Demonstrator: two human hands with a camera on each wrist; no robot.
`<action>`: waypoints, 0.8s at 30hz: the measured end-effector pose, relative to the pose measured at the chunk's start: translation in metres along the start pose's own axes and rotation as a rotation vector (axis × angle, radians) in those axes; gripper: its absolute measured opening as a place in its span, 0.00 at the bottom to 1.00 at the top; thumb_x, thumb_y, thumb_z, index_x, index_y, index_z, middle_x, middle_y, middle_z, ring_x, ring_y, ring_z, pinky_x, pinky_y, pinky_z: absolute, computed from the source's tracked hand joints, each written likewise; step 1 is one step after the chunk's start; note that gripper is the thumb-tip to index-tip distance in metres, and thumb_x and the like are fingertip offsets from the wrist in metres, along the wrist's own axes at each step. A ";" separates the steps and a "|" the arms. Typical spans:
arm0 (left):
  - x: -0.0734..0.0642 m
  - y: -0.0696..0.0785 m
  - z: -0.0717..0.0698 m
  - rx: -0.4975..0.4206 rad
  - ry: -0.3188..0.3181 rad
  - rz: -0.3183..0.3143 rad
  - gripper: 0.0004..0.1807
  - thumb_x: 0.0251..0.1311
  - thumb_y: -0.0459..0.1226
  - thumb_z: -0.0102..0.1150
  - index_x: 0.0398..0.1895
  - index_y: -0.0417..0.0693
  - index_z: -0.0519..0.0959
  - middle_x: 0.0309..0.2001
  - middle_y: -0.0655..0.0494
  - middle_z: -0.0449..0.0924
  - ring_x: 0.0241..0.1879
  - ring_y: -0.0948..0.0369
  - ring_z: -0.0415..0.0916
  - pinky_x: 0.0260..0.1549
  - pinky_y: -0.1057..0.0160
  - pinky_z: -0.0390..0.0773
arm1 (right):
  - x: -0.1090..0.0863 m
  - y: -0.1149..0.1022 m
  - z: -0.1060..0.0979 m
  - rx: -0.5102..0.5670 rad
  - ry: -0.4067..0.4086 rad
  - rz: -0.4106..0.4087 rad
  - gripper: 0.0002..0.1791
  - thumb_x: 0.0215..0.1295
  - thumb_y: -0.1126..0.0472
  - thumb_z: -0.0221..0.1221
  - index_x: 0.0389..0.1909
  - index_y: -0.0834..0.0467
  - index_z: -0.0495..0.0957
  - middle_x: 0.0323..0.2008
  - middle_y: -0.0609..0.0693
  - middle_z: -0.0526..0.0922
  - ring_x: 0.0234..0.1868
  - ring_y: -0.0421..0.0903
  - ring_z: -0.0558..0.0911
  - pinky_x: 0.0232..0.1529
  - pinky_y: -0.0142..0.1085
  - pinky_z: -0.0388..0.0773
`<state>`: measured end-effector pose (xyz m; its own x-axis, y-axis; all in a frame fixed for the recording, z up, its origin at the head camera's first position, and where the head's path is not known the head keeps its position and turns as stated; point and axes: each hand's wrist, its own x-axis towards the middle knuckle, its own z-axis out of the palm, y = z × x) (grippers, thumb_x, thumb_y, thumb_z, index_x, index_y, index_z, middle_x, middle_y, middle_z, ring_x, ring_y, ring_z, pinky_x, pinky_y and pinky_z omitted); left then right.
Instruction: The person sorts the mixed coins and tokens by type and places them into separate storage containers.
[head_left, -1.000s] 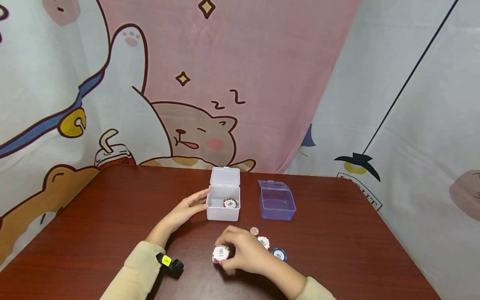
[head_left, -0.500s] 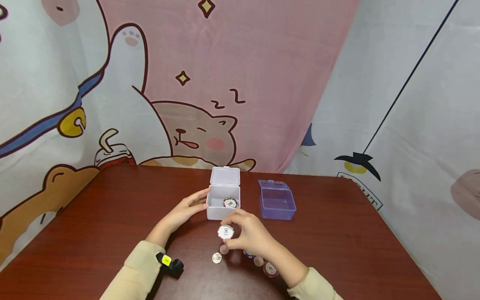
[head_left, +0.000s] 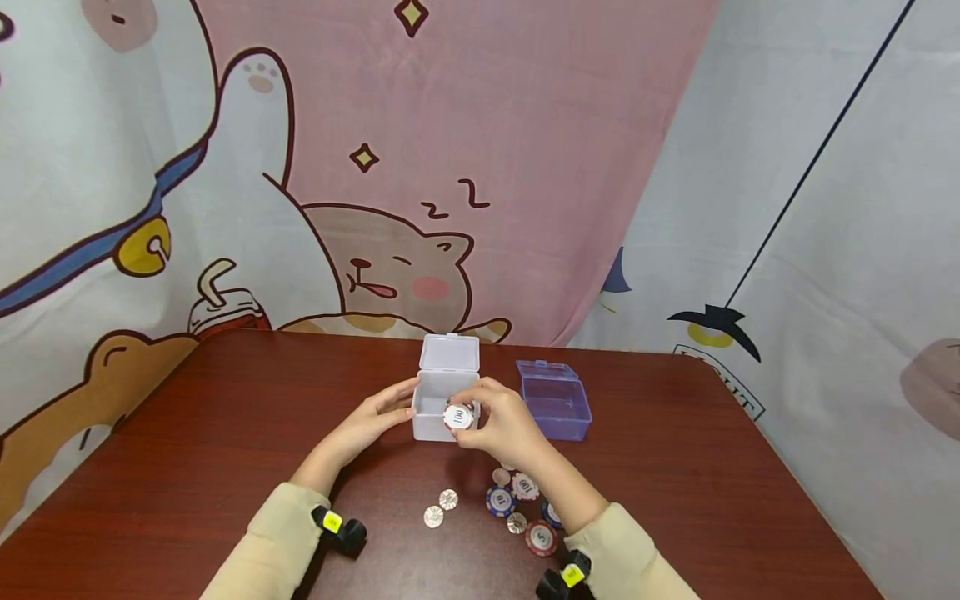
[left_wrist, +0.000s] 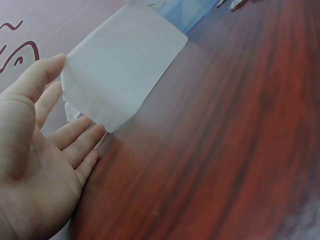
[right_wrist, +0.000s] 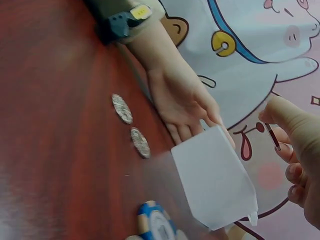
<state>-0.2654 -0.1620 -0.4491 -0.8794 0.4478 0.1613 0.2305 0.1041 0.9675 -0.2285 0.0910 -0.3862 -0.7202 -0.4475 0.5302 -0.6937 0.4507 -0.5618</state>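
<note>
Between the thumb and fingers of my right hand (head_left: 510,425) is a white poker chip (head_left: 458,417) marked 100, held over the front right part of an open white box (head_left: 431,428). The right wrist view catches this chip (right_wrist: 273,137) edge-on. My left hand (head_left: 369,425) touches the box's left side with fairly straight fingers, and the left wrist view has the thumb and fingertips against the box wall (left_wrist: 120,65). What lies in the box's right half is mostly hidden behind my right hand and the chip.
An open purple see-through box (head_left: 555,427) stands to the right. Nearer me lie a blue chip (head_left: 500,502), a red chip (head_left: 541,538), another white chip (head_left: 525,487) and several silver coins (head_left: 433,517). A patterned cloth (head_left: 562,167) hangs behind the table.
My right hand has lifted the white poker chip off the table and carried it forward to the white box, uncovering coins and chips. My left hand has stayed at the box.
</note>
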 end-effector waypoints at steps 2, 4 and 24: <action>0.000 0.000 0.000 0.001 0.000 -0.001 0.31 0.67 0.35 0.55 0.72 0.47 0.60 0.70 0.46 0.60 0.65 0.46 0.61 0.61 0.47 0.59 | 0.004 0.002 -0.001 0.005 0.012 0.010 0.18 0.38 0.65 0.74 0.36 0.57 0.84 0.35 0.44 0.79 0.33 0.48 0.77 0.31 0.42 0.75; 0.000 0.000 0.000 0.000 0.002 0.000 0.31 0.67 0.35 0.55 0.72 0.47 0.60 0.70 0.46 0.60 0.65 0.46 0.61 0.61 0.46 0.59 | 0.009 0.005 -0.002 -0.003 0.023 0.015 0.18 0.38 0.65 0.74 0.35 0.56 0.84 0.35 0.45 0.79 0.33 0.51 0.77 0.31 0.40 0.74; -0.001 0.002 0.000 0.019 0.002 -0.015 0.31 0.67 0.35 0.54 0.73 0.48 0.59 0.70 0.45 0.59 0.66 0.45 0.60 0.61 0.44 0.59 | 0.032 0.040 0.007 -0.075 0.039 0.189 0.17 0.43 0.62 0.75 0.37 0.60 0.85 0.34 0.47 0.81 0.35 0.53 0.79 0.34 0.38 0.72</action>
<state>-0.2637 -0.1619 -0.4471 -0.8838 0.4441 0.1472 0.2253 0.1280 0.9659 -0.2794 0.0896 -0.3959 -0.8363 -0.3199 0.4453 -0.5444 0.5805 -0.6055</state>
